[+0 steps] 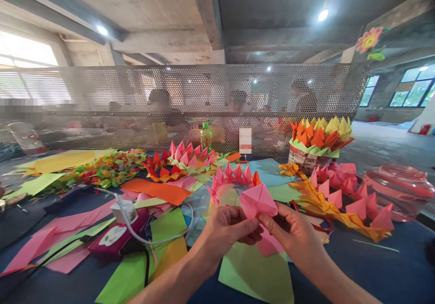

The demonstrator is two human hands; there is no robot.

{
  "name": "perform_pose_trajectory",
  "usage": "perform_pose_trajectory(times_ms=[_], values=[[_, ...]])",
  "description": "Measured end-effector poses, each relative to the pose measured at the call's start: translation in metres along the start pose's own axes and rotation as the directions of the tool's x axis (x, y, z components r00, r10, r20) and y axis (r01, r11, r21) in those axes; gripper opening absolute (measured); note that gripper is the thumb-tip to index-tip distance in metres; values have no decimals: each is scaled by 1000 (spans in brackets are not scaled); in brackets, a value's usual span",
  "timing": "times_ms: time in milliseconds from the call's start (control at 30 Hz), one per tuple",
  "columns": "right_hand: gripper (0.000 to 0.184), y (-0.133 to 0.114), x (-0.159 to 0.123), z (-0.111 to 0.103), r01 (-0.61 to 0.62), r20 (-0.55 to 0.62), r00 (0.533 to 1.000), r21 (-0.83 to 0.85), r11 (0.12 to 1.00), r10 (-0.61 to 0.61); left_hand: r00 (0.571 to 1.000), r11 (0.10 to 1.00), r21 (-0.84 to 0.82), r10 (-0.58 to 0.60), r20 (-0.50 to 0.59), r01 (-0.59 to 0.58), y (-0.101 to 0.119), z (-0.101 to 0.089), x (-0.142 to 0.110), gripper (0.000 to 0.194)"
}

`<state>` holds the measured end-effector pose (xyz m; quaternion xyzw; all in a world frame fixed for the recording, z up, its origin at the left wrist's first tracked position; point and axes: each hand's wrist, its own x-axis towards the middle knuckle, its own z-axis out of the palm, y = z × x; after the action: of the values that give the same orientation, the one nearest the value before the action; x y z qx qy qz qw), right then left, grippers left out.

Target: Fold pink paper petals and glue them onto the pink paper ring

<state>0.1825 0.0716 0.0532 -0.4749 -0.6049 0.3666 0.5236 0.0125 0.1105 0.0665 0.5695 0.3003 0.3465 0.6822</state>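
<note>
My left hand (234,224) and my right hand (283,224) pinch a folded pink paper piece (258,199) between them, its creased top pointing up. The thumbs press on its lower edge. Below the hands lies a pink paper strip (271,243), partly hidden, over a light green paper sheet (256,272). Just behind, a ring of pink folded paper points (238,172) stands on the table. Red-handled scissors (326,224) lie partly covered beside my right hand.
A purple power strip (117,238) with a white charger and cables sits at left among paper strips. Rows of orange and pink folded points (360,204) and a clear plastic jar (401,190) stand at right. A perforated metal screen (190,86) closes off the back, with people behind it.
</note>
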Motion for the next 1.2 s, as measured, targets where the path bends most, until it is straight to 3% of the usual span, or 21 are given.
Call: perform_pose_trajectory(times_ms=[467, 1200], values=[[25, -3, -2, 2, 43, -24, 999, -115, 992, -46, 1000, 1000, 15, 21, -22, -20, -1, 3, -1, 36], [29, 0, -4, 3, 49, -33, 998, -151, 987, -54, 999, 999, 17, 40, -11, -39, -3, 3, 0, 37]])
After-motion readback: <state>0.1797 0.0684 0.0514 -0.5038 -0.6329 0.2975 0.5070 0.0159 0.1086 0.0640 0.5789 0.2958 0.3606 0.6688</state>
